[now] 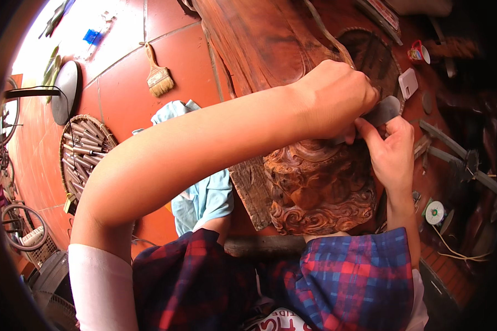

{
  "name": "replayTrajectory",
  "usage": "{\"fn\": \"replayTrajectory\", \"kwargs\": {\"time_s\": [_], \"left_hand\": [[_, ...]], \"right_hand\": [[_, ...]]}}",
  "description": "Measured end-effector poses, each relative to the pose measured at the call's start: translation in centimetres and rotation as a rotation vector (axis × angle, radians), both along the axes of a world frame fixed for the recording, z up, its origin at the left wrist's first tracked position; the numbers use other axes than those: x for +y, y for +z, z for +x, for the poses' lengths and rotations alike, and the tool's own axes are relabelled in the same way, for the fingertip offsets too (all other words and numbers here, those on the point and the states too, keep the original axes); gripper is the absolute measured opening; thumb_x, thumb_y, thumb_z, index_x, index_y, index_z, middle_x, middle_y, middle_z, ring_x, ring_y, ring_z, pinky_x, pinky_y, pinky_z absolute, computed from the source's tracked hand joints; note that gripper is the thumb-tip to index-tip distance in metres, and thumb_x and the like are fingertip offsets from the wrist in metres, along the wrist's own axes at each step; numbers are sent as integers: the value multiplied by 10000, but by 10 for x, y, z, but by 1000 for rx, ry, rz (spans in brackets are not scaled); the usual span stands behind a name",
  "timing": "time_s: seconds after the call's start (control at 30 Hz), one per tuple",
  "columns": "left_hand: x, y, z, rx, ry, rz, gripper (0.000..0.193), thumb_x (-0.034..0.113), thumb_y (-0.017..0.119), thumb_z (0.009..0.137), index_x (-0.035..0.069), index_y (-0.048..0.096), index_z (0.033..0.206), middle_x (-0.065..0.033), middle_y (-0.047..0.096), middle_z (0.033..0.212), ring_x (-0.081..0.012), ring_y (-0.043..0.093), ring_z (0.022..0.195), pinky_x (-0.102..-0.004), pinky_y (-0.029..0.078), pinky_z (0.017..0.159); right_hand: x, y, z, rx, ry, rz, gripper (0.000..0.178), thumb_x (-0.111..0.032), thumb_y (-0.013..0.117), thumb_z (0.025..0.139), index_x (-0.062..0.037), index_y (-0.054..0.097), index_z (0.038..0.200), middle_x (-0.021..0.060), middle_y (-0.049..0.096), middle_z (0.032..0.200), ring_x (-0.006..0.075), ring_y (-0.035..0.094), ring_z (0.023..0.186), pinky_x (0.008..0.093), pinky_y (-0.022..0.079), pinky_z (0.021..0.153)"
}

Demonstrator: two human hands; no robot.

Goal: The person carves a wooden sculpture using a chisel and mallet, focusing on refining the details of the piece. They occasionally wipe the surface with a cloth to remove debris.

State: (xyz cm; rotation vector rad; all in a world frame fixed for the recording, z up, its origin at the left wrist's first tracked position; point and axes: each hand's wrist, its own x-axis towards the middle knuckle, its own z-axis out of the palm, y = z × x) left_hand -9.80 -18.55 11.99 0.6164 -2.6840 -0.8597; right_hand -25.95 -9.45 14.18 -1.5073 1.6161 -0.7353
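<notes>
My left arm reaches across the view, and my left hand [342,99] is closed in a fist above the carved wood. What its fingers hold is hidden from here. Close beside it, my right hand [392,146] has its thumb and fingers bent around the near edge of a thin, grey, rounded sheet [384,111]. The sheet shows between the two hands; its material is unclear. Under them stands a reddish-brown carved wooden piece [321,193] with swirling relief, in front of my knees. A polished wooden slab [254,47] extends behind it.
A wide paintbrush [159,77] lies on the tiled floor at left, near a basket [64,160] of chisel-like tools. Light-blue cloth [204,198] lies by my leg. At right are a woven tray [389,49], a red-and-white mug [418,53] and a white spool [434,212].
</notes>
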Motion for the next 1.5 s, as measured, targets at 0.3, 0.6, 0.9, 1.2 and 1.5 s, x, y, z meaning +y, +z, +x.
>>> {"fn": "replayTrajectory", "kwargs": {"time_s": [0.3, 0.6, 0.9, 1.2, 1.5], "left_hand": [[6, -8, 0, 62, 78, -89, 433, 274, 873, 592, 66, 639, 891, -104, 636, 925, -333, 666, 900, -451, 539, 721], [11, -14, 7, 102, 81, -153, 466, 269, 866, 620, 66, 655, 982, -108, 635, 943, -352, 660, 904, -447, 536, 767], [-7, 4, 9, 50, -46, -25, 455, 315, 867, 648, 51, 716, 987, -152, 710, 879, -365, 681, 889, -438, 540, 780], [1, 12, 12, 2, 25, 64, 545, 224, 849, 648, 28, 666, 1122, -171, 683, 1015, -386, 654, 970, -462, 531, 828], [13, -10, 19, 155, 110, 79, 513, 176, 831, 644, 46, 668, 1112, -153, 647, 1114, -377, 632, 1042, -450, 532, 861]], "right_hand": [[1, -6, -1, 2, -21, -20, 57, -32, 667, 905, 16, 683, 880, 57, 706, 698, 74, 662, 671, 253, 500, 598], [3, -4, -3, 19, 32, -149, 61, -31, 673, 902, 4, 669, 953, 15, 675, 758, 62, 607, 703, 253, 475, 625], [-3, 28, -28, -142, 139, -110, 78, -16, 706, 868, -30, 658, 929, -40, 631, 823, 40, 576, 797, 217, 464, 732], [-14, 6, -26, -87, 252, -83, 62, -15, 676, 875, 22, 690, 923, 44, 711, 782, 65, 650, 767, 255, 516, 709], [-4, 0, -13, -122, 219, 55, 58, -24, 669, 882, 19, 692, 913, 52, 712, 747, 82, 668, 763, 261, 520, 703]]}}
